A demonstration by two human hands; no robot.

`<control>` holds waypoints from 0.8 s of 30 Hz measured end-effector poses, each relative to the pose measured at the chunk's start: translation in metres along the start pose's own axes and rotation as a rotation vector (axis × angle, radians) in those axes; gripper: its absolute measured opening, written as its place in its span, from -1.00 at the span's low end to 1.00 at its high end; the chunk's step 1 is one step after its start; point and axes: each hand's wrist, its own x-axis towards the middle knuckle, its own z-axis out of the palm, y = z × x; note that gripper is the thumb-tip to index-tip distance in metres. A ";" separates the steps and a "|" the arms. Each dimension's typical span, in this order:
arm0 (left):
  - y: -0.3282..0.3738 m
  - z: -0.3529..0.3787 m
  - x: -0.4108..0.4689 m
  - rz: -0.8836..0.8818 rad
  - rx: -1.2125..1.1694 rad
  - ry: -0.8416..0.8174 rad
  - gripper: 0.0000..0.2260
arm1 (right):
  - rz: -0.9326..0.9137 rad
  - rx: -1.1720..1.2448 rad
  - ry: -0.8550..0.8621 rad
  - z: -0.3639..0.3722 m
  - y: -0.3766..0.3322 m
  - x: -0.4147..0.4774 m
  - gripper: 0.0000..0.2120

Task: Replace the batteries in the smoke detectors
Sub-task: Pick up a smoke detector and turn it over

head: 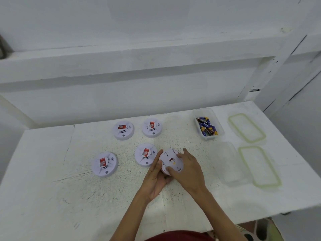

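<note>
**Kid:** Detector (171, 161), where is it?

**Helper:** It is in both hands, just over the table (43, 171). Its back faces up at us. The left hand (157, 178) is under it and holds its left edge. The right hand (186, 168) lies on top, fingers curled round its right side. Both hands are closed on it.

**Kid:** What comes next?

**Helper:** I think the back has to come off. The detector is round and flat, so it has no long side. The right hand is on top, so it is the one best set to turn the back while the left hand holds on from below.

**Kid:** How many are there?

**Helper:** Five. One is held. Four lie face up on the table: two at the back (123, 130) (151, 127) and two nearer (105, 164) (145, 154). The closest one sits just left of the left hand.

**Kid:** And the batteries?

**Helper:** They are in one clear box (218, 122), back and to the right, so the right hand is nearer. They lie in a heap, too many to count. There is a second clear box (229, 164) nearer us, with nothing in it that I can see. Two lids (246, 127) (259, 166) with green rims lie beside the boxes.
</note>
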 end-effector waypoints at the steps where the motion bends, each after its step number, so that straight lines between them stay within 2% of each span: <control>1: 0.000 0.001 0.000 -0.004 0.003 -0.008 -0.43 | 0.004 -0.018 0.006 0.000 -0.001 -0.001 -0.30; 5: -0.001 0.003 -0.002 -0.025 -0.017 0.050 -0.58 | 0.022 -0.084 0.022 0.003 -0.007 0.000 -0.30; 8: 0.000 0.004 -0.002 -0.014 -0.004 0.055 -0.55 | 0.018 -0.078 0.047 0.005 -0.010 0.002 -0.33; 11: 0.001 0.005 -0.003 -0.009 0.020 0.049 -0.41 | 0.008 -0.092 0.069 0.002 -0.010 0.001 -0.36; 15: 0.000 0.003 -0.002 -0.035 0.016 0.054 -0.56 | 0.016 -0.092 0.059 -0.001 -0.009 0.001 -0.34; 19: -0.001 0.004 -0.002 -0.035 0.026 0.060 -0.57 | 0.017 -0.090 0.044 -0.007 -0.009 0.002 -0.29; 24: -0.004 0.003 -0.003 -0.020 0.077 0.072 -0.57 | 0.001 -0.100 0.063 -0.010 -0.009 0.000 -0.35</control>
